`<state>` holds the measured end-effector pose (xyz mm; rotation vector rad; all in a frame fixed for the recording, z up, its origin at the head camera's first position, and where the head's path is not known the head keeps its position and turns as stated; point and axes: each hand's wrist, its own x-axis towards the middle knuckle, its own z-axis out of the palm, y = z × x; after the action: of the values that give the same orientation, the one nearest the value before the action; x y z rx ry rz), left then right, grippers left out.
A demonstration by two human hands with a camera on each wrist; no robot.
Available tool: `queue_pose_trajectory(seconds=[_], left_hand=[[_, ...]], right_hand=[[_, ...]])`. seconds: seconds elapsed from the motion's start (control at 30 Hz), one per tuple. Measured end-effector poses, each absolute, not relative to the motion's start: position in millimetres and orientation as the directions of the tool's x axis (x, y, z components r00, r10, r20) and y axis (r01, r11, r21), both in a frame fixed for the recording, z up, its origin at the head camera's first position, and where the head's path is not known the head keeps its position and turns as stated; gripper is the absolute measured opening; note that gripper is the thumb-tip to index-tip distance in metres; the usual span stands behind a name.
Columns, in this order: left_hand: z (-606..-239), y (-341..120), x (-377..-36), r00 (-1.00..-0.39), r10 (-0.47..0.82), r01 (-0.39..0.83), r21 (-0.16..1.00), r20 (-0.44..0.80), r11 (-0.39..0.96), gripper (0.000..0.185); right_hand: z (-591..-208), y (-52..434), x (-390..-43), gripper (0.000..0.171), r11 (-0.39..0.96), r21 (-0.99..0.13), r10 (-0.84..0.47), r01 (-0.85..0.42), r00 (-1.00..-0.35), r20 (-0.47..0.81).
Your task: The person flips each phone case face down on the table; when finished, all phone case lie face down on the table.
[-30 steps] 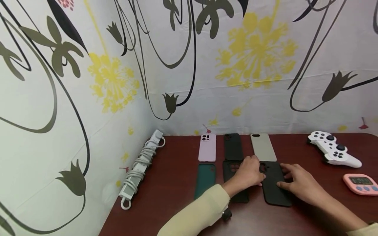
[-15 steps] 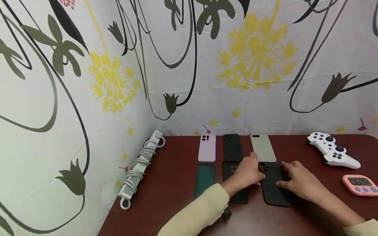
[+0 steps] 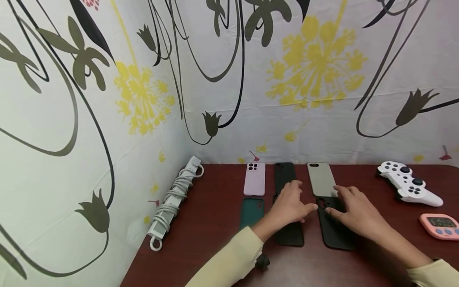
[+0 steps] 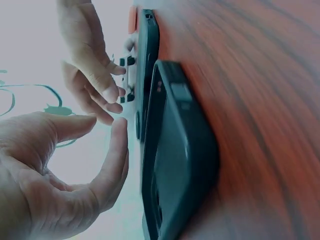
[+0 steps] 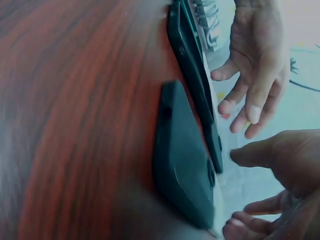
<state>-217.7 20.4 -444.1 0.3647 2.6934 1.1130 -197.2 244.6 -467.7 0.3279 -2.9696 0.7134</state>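
Six-style rows aside, several phone cases lie flat on the table. My left hand (image 3: 287, 205) hovers, fingers loosely bent, over the black front-middle phone case (image 3: 291, 235); the left wrist view shows a gap between that hand and the case (image 4: 175, 155). My right hand (image 3: 360, 213) is above the black front-right phone case (image 3: 337, 235), fingers spread, holding nothing; the right wrist view shows it apart from the case (image 5: 182, 160). Behind these lie a lavender case (image 3: 254, 179), a black case (image 3: 285, 174) and a beige case (image 3: 321, 179). A green case (image 3: 252, 213) is partly covered by the left forearm.
A power strip (image 3: 175, 199) wound with its cord lies along the left wall. At the right are a white game controller (image 3: 410, 184) and a pink timer (image 3: 441, 226). The patterned cloth wall (image 3: 251, 139) stands behind the dark red table (image 3: 211, 223).
Both hands have lifted off the front-right phone case and shifted left and away from me. The left hand's fingers have opened wider. The cases stay where they were.
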Motion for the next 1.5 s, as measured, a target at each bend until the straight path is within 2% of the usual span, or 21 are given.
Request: queue_pose_trajectory(seconds=[0.13, 0.27, 0.37, 0.47, 0.6, 0.77, 1.0, 1.27, 1.5], left_hand=[[-441, -2, -216, -0.943, 0.310, 0.100, 0.789, -0.118, 0.607, 0.078], [-440, -24, -216, -0.943, 0.309, 0.089, 0.799, -0.125, 0.595, 0.079], [-440, -33, -219, -0.952, 0.287, 0.120, 0.726, -0.110, 0.677, 0.079], [-441, -39, -220, -0.956, 0.269, 0.150, 0.603, -0.112, 0.783, 0.078], [-444, -41, -219, -0.954, 0.247, 0.137, 0.484, -0.170, 0.864, 0.081], [-446, -38, -217, -0.947, 0.235, 0.115, 0.454, -0.219, 0.883, 0.088], [-447, -39, -217, -0.935, 0.255, 0.131, 0.427, -0.248, 0.895, 0.103], [-450, -33, -220, -0.918, 0.287, 0.212, 0.274, -0.272, 0.938, 0.089], [-451, -31, -221, -0.909, 0.292, 0.206, 0.290, -0.297, 0.935, 0.085]], right_hand=[[-469, 228, -195, 0.076, 0.830, -0.502, -0.184, -0.242, -0.969, 0.162], [-472, 212, -190, 0.069, 0.798, -0.544, -0.188, -0.258, -0.965, 0.182], [-473, 201, -187, 0.067, 0.780, -0.562, -0.198, -0.275, -0.960, 0.195], [-473, 191, -186, 0.068, 0.773, -0.568, -0.215, -0.283, -0.959, 0.185], [-474, 178, -184, 0.069, 0.766, -0.576, -0.239, -0.286, -0.958, 0.158], [-476, 166, -182, 0.073, 0.751, -0.592, -0.269, -0.293, -0.954, 0.132], [-476, 158, -181, 0.079, 0.772, -0.588, -0.278, -0.243, -0.960, 0.032], [-472, 154, -182, 0.076, 0.802, -0.565, -0.264, -0.191, -0.963, -0.048], [-470, 155, -179, 0.072, 0.774, -0.607, -0.251, -0.182, -0.968, -0.030]])
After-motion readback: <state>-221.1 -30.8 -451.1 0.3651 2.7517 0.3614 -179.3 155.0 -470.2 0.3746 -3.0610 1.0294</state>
